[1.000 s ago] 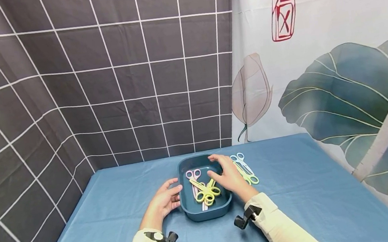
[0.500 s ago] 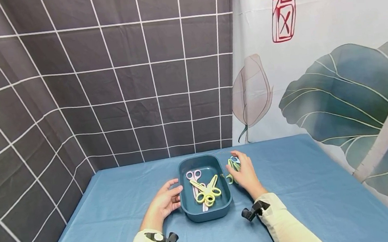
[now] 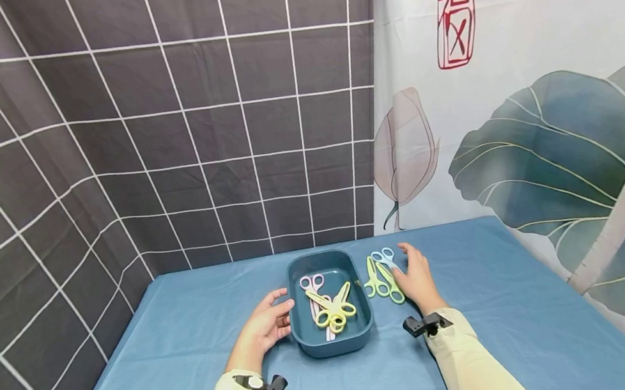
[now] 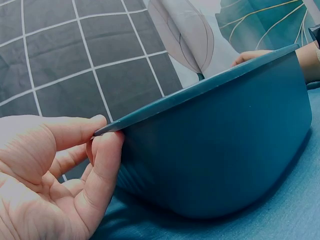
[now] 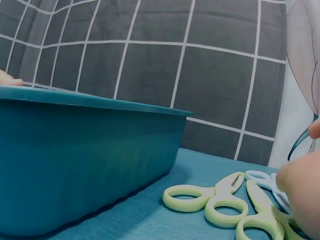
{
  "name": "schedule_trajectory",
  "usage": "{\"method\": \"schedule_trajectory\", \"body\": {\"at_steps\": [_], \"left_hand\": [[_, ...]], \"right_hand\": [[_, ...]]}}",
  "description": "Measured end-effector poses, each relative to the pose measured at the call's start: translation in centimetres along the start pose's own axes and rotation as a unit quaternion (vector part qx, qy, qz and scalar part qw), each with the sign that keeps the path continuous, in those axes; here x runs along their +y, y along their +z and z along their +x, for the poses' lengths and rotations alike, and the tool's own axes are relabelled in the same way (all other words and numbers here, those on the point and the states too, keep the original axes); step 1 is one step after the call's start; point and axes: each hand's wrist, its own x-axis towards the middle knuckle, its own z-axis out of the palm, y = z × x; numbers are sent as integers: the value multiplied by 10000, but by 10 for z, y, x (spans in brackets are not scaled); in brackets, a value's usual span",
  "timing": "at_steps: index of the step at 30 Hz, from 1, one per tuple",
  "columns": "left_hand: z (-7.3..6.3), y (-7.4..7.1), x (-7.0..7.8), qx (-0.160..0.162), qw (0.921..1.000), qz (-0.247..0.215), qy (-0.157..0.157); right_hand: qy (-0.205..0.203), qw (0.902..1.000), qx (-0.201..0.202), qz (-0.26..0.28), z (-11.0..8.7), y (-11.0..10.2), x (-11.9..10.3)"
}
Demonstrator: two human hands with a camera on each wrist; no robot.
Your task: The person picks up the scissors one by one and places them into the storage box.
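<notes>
A dark blue-green bin (image 3: 336,348) stands on the table. My left hand (image 3: 266,322) pinches its left rim between thumb and finger, clear in the left wrist view (image 4: 60,170). Inside lie pink-handled scissors (image 3: 312,282) and yellow scissors (image 3: 334,315), overlapping. Right of the bin, green scissors (image 3: 374,281) lie beside another green pair (image 3: 392,285). Just behind them are light blue scissors (image 3: 382,256), partly covered by my right hand (image 3: 419,279). That hand hovers at their right, fingers and thumb apart; whether it touches them is hidden.
A blue cloth (image 3: 190,337) covers the table, whose back edge meets a dark grid curtain (image 3: 196,137). On the right hangs a white curtain with leaf prints (image 3: 573,146).
My right hand has moved from above the bin to the right, over the scissors and on to their right side, uncovering the green pairs. My left hand and the bin stay put.
</notes>
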Motion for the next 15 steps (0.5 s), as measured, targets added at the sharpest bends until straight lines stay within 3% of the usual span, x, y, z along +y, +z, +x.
{"method": "schedule_trajectory", "body": {"at_steps": [8,15], "left_hand": [[-1,1,-1,-57,10000,-53,-6],[-2,0,0,-47,10000,-55,-8]], "right_hand": [[622,9972,-223,-350,-1,1,4],[739,9957,-185,-518,-1,2,3]]}}
